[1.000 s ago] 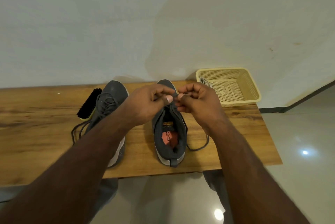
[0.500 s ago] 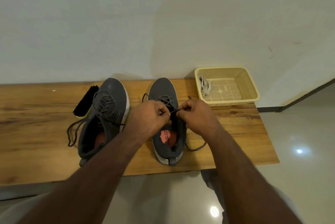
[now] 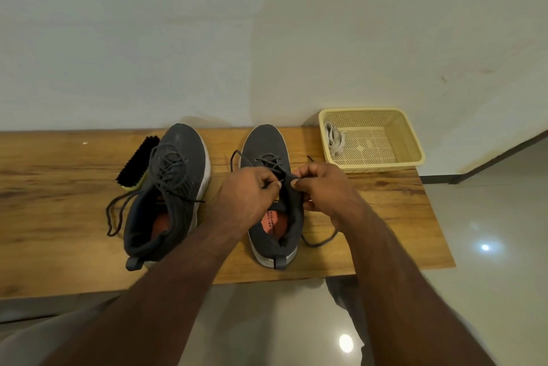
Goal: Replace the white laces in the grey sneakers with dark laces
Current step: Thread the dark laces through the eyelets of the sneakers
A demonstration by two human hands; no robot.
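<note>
Two grey sneakers stand side by side on a wooden bench (image 3: pixel 59 187). The left sneaker (image 3: pixel 175 176) is laced with a dark lace whose loose ends trail off to its left. Over the tongue of the right sneaker (image 3: pixel 264 143) my left hand (image 3: pixel 249 193) and my right hand (image 3: pixel 323 187) each pinch a strand of its dark lace (image 3: pixel 271 162). One end of that lace loops on the bench at the shoe's right (image 3: pixel 320 242). The white laces (image 3: pixel 333 139) lie bundled in the basket.
A cream plastic basket (image 3: pixel 409 140) sits at the bench's back right corner. A black shoe brush (image 3: pixel 135 162) lies against the left sneaker's outer side. A wall runs right behind the bench; tiled floor lies in front and to the right.
Both hands have dropped from above the toe of the right sneaker down to its tongue, still pinching the dark lace. The view has shifted, so the left sneaker and the basket's laces show more fully.
</note>
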